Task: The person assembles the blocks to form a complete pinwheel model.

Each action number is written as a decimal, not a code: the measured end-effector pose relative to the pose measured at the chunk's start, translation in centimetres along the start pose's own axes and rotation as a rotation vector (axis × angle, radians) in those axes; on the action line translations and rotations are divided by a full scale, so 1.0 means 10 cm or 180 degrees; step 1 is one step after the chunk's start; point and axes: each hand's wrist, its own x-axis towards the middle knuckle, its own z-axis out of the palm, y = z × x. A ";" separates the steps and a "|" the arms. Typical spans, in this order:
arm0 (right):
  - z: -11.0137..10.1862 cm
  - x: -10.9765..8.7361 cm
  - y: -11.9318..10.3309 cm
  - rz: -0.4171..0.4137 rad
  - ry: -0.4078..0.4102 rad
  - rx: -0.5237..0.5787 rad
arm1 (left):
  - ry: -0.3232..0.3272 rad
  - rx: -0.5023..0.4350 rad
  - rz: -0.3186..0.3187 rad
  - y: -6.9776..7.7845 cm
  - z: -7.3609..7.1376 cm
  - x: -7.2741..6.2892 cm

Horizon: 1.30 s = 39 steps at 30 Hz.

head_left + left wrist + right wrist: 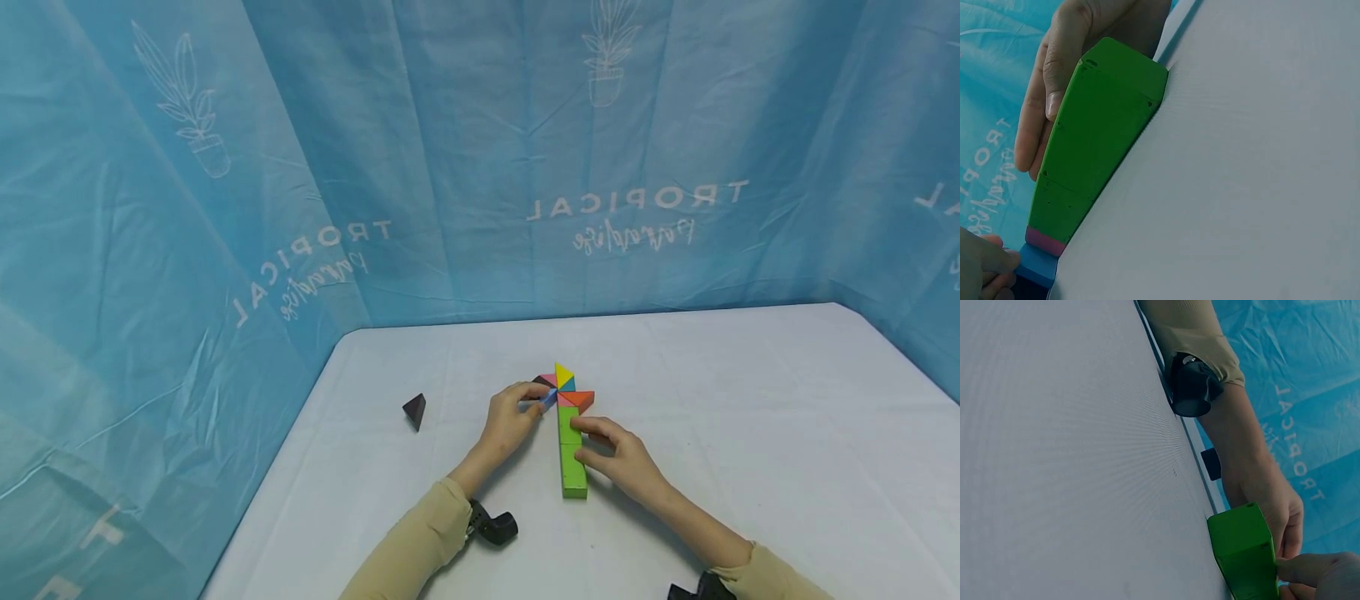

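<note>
My left hand (510, 421) pinches a blue triangular block (550, 398) between thumb and finger, at the left of a pinwheel of coloured triangles. Around that centre sit a yellow triangle (563, 376), an orange-red one (580, 400), and pink, blue and black pieces, the black one partly behind my left fingers. Below them runs a stem of two green blocks (573, 471), end to end. My right hand (624, 458) rests its fingertips at the stem's right side, fingers loosely bent. In the left wrist view, the green stem (1094, 134) meets a pink piece (1045, 240) and a blue block (1038, 264).
A lone black triangular block (416, 412) lies on the white tabletop (337, 483), to the left of the pinwheel. Black wrist devices (495, 528) sit at both sleeves. Blue printed curtains (465, 167) stand behind and beside the table.
</note>
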 end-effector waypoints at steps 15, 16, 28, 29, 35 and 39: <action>-0.01 0.00 0.01 -0.0022 -0.0008 -0.0045 | 0.0224 -0.0180 0.0152 0.02 -0.49 -0.12; -0.01 0.00 0.01 -0.0014 -0.0008 -0.0043 | 0.0277 -0.0168 0.0173 -0.01 -0.53 -0.15; 0.02 0.06 0.32 0.0086 0.0021 -0.0067 | 0.0959 0.0071 -0.0273 -0.40 -1.30 -0.55; 0.02 0.06 0.34 0.0094 0.0014 -0.0058 | 0.1003 0.0095 -0.0358 -0.45 -1.36 -0.59; 0.02 0.04 0.37 0.0057 0.0012 -0.0023 | 0.0937 0.0145 -0.0947 -0.67 -1.57 -0.76; 0.02 0.04 0.37 0.0112 0.0027 -0.0044 | 0.0660 0.0229 -0.1182 -0.78 -1.57 -0.83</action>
